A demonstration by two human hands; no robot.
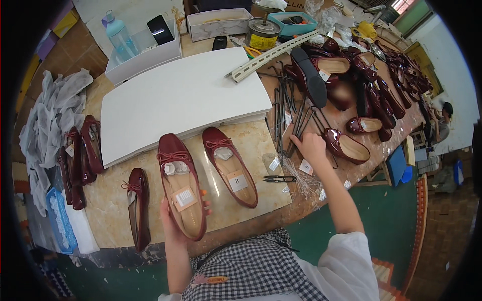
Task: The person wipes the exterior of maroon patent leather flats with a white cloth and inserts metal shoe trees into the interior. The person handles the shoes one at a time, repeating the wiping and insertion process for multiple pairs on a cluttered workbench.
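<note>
Two glossy burgundy flats lie side by side at the near middle of the bench (120, 200), toes pointing away. The left hand (173, 220) grips the heel end of the nearer left shoe (179, 185), fingers wrapped under the sole and the thumb on its right edge, so the shoe's long axis runs straight out from the palm toward the far side. Its partner, the second shoe (230, 165), rests just to the right, angled slightly, untouched. Both have patent uppers, small bows at the toe, tan insoles with a paper tag, and crumpled tissue stuffed inside.

The right hand (311, 147) is stretched out well to the right, palm down, fingers curled among a scatter of thin dark metal rods (293, 118) (whether it has pinched one I cannot tell). A lone maroon shoe (345, 145) lies just right of that hand, nearly touching it. Small black thread snips (279, 178) sit between the hand and the second shoe. Beyond the pair lies a wide stack of white boards (181, 98), flat and matte.
</note>
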